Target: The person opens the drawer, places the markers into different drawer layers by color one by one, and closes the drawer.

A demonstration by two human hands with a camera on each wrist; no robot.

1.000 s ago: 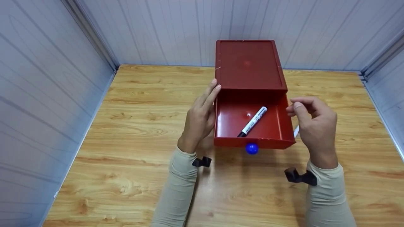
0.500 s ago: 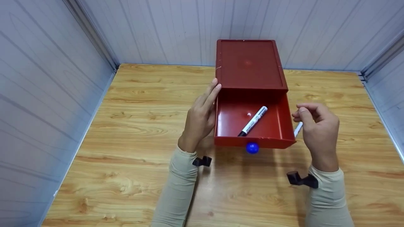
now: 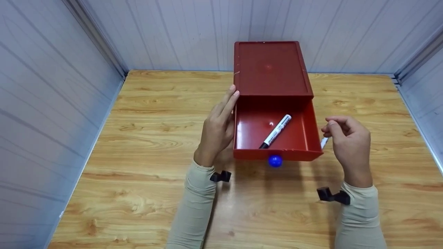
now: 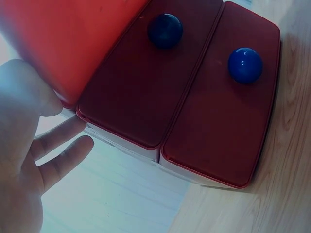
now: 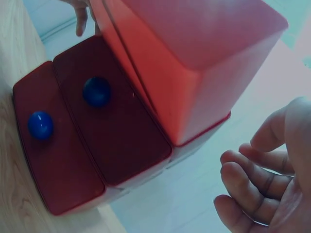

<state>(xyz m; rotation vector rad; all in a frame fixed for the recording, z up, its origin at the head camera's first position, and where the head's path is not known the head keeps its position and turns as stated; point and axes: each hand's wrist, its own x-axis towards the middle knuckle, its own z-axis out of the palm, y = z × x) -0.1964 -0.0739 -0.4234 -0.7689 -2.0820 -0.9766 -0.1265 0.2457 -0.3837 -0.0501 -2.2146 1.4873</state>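
A red drawer cabinet [image 3: 271,69] has its top drawer [image 3: 252,119] pulled out. In that drawer lies a white marker [image 3: 278,130] with a black cap, set diagonally. My left hand [image 3: 216,129] rests along the cabinet's left side, fingers extended, two fingertips at the top edge by the drawer's mouth. To the right of the drawer, my right hand [image 3: 349,145] hangs apart from it with fingers loosely bent; the right wrist view shows nothing between them. Just below its fingertips, a white stick-like thing [image 3: 324,142] shows beside the drawer, partly hidden.
Below the pulled-out drawer, the left wrist view shows two closed drawers, each with a blue knob [image 4: 245,65]. The cabinet stands on a wooden table [image 3: 155,155], close to the white panelled back wall [image 3: 190,34]. Side walls enclose the left and right.
My right hand has drawn back from the drawer's right side, a little towards me and to the right. The left hand, the cabinet and the marker in the drawer stay in place.
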